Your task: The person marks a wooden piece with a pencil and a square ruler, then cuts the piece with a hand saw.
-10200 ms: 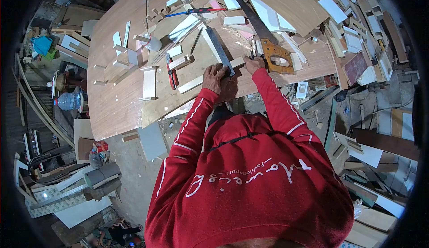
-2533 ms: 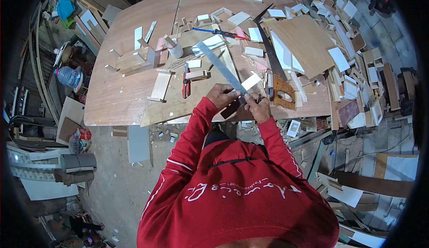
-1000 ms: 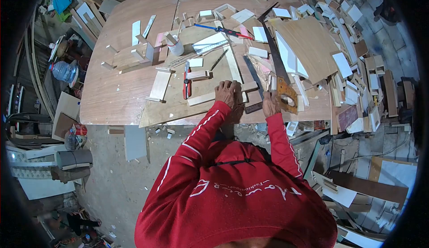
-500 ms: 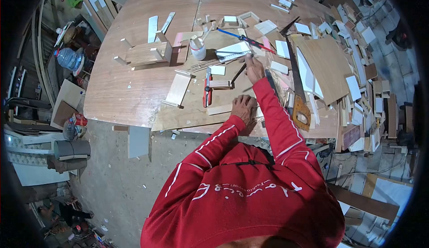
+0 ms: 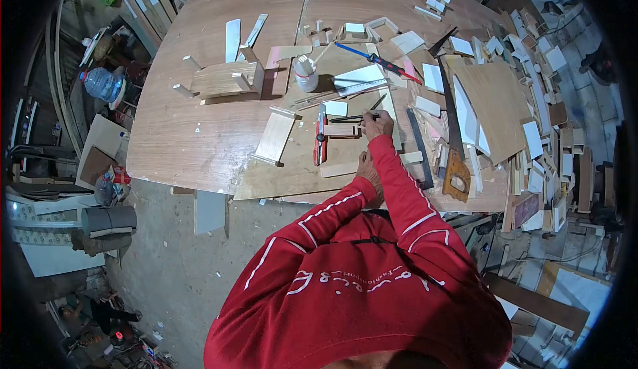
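Observation:
My right hand (image 5: 377, 123) is closed over the work board, fingers pinched around a thin dark pencil-like stick (image 5: 345, 118). Below it, my left hand (image 5: 369, 168) rests with curled fingers on a pale wooden strip (image 5: 339, 169), partly covered by my right sleeve. Just left of the fingers lie a small wooden piece (image 5: 342, 131) and a red utility knife (image 5: 321, 143). A metal ruler (image 5: 362, 88) lies along a white block (image 5: 359, 76) beyond my right hand. Another dark thin stick end (image 5: 379, 101) shows beside that hand.
A handsaw (image 5: 456, 176) and a plywood sheet (image 5: 495, 103) lie at right among many offcuts. A blue-and-red tool (image 5: 379, 60) lies beyond the ruler. A white pot of sticks (image 5: 306, 76), a wooden assembly with pegs (image 5: 222, 80) and a flat panel (image 5: 276, 135) are at left.
My right hand has come back from the ruler and white block toward my left hand, and the dark stick now points left. The view has shifted slightly.

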{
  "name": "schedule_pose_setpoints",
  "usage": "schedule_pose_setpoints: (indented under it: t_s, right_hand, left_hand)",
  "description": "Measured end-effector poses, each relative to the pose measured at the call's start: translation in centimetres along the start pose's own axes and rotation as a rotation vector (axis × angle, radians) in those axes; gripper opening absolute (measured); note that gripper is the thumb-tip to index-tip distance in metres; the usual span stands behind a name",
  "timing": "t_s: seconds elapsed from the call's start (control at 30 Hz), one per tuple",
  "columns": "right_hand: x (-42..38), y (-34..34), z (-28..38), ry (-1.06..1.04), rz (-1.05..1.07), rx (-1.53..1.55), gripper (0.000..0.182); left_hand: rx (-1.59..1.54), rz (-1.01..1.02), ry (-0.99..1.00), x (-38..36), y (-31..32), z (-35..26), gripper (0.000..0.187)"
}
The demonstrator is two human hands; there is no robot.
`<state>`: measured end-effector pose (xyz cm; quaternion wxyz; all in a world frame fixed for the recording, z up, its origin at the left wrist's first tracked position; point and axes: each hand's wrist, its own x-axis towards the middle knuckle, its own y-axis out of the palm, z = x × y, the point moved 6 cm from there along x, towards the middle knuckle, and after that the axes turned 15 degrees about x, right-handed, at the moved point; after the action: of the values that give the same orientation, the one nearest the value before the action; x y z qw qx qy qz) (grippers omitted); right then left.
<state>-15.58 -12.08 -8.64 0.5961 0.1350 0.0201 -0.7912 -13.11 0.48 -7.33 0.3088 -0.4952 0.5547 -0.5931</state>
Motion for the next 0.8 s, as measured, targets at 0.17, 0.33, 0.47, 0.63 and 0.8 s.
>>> schedule_pose_setpoints:
  t_s: [0.17, 0.33, 0.47, 0.63, 0.8]
  right_hand:
    - [-1.7, 0.6, 3.3, -0.229, 0.053, -0.578, 0.032]
    - [0.2, 0.6, 3.8, -0.093, 0.02, -0.954, 0.036]
    - [1.4, 0.6, 3.8, -0.015, 0.006, -1.038, 0.042]
    - [2.0, 0.9, 3.6, 0.019, 0.075, -1.08, 0.041]
    - [2.0, -0.1, 4.3, -0.209, 0.147, -1.189, 0.033]
  left_hand:
    - [-1.098, 0.04, -0.201, -0.8, 7.0, 0.6, 0.06]
    - [0.0, 0.123, 0.031, -0.1, 0.4, -0.3, 0.053]
    - [-0.039, 0.012, -0.026, 0.2, 0.8, -0.1, 0.055]
    - [-0.05, 0.074, -0.028, 0.5, -1.5, -0.1, 0.054]
    - [-0.034, 0.099, -0.021, 0.4, 0.0, 0.2, 0.05]
